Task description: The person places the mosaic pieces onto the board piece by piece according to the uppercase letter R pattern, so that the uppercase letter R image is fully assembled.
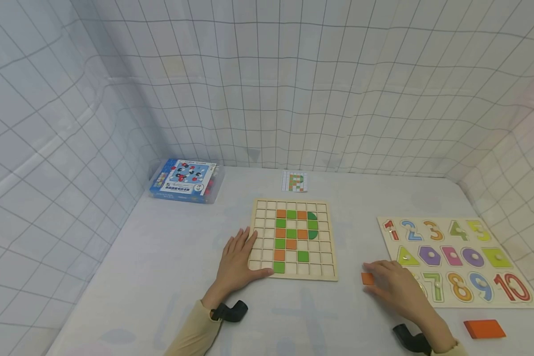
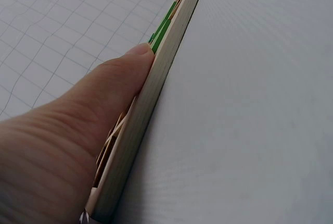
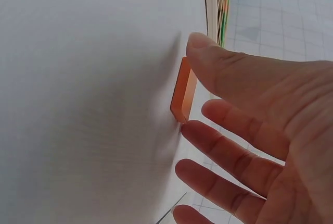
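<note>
A wooden grid board (image 1: 258, 244) holds orange and green square tiles and rounded dark green pieces. My left hand (image 1: 238, 264) rests at its lower left corner, fingers spread along the left side. The left thumb (image 2: 119, 75) lies on the near edge, its tip by a green tile (image 1: 279, 267). To the right of the board, my right hand (image 1: 396, 287) pinches a small orange tile (image 3: 183, 91) between thumb and fingertips, the other fingers loosely bent. Whether this tile touches the table I cannot tell.
A number-and-shape puzzle board (image 1: 440, 267) lies right of the right hand, partly under it. Nearer me is an orange block (image 1: 485, 329). A card with a coloured grid pattern (image 1: 295, 181) lies behind the board. A boxed set (image 1: 184, 180) stands at the back left.
</note>
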### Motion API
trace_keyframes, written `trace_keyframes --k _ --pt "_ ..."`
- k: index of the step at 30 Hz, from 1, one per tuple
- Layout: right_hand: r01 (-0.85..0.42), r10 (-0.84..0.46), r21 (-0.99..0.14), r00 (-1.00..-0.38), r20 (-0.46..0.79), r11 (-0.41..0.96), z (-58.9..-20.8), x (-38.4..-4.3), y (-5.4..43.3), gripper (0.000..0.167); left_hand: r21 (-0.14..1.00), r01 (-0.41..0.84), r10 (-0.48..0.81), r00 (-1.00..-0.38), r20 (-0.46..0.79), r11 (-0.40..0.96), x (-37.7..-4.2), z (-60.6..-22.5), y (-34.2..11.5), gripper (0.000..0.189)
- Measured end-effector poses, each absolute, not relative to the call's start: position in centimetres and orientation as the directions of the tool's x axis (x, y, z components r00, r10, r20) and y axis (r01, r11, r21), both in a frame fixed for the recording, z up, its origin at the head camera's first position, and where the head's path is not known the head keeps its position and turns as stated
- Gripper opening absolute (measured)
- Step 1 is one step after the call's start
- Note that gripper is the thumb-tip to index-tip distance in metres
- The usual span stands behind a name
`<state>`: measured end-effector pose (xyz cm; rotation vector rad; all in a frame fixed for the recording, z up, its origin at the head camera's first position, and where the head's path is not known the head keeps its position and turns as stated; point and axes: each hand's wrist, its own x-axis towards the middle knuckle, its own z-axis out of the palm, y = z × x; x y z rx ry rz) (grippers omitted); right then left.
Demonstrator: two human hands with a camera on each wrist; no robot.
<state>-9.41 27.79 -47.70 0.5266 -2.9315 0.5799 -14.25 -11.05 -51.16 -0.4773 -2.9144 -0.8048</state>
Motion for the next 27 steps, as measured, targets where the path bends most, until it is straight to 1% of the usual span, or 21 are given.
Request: trace_keyframes --k 7,17,23,27 --pt "-0.357 -0.320 -0.338 -0.933 0.162 0.871 -47.67 -9.49 27.84 0.040 0.492 0.315 0.273 -0.949 0.157 0.811 -14.26 -51.08 -10.98 0.105" --pt "-0.359 -0.317 -0.299 -0.931 0.182 0.884 -47.72 -9.71 27.98 0.029 0.487 0.313 0.272 -0.950 0.155 0.815 -14.25 -51.24 -10.96 0.106" --pt "-0.325 -0.296 -0.330 -0.945 0.137 0.886 -47.48 -9.97 27.96 0.023 0.489 0.311 0.270 -0.950 0.155 0.815 -14.22 -51.26 -11.02 0.106" --pt "-0.281 -0.274 -0.365 -0.959 0.073 0.888 -47.34 -10.27 27.96 0.022 0.494 0.312 0.270 -0.950 0.156 0.812 -14.19 -51.18 -11.06 0.106"
